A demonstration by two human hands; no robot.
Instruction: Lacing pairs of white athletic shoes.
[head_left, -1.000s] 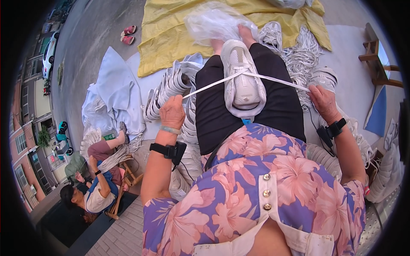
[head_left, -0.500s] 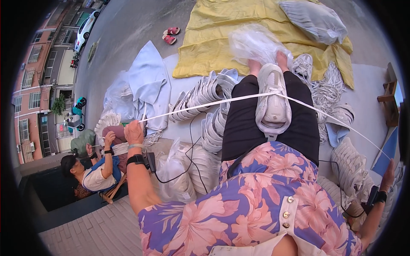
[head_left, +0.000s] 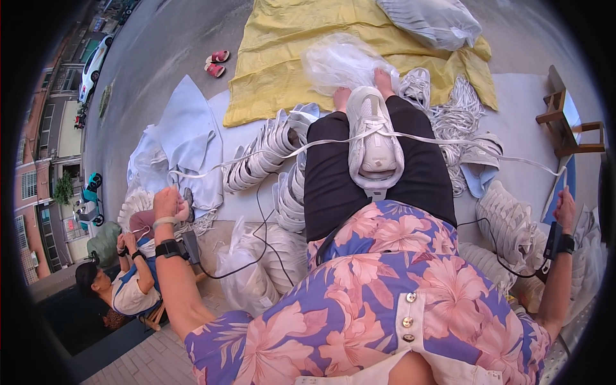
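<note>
Arms now flung wider, each hand's [head_left: 168, 204] [head_left: 566, 204] grip pinching white lace [head_left: 256, 157], clear bag [head_left: 343, 61] beyond shoe [head_left: 374, 144].

A white mesh sneaker [head_left: 375, 144] lies sole-down along the person's lap, toe pointing away. A flat white lace [head_left: 256, 160] threads through its eyelets and stretches taut to both sides, one end far left, the other far right.

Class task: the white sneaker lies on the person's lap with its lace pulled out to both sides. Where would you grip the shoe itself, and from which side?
Grip the white sneaker across its narrow midsection from above: the lace leaves both sides there.
</note>
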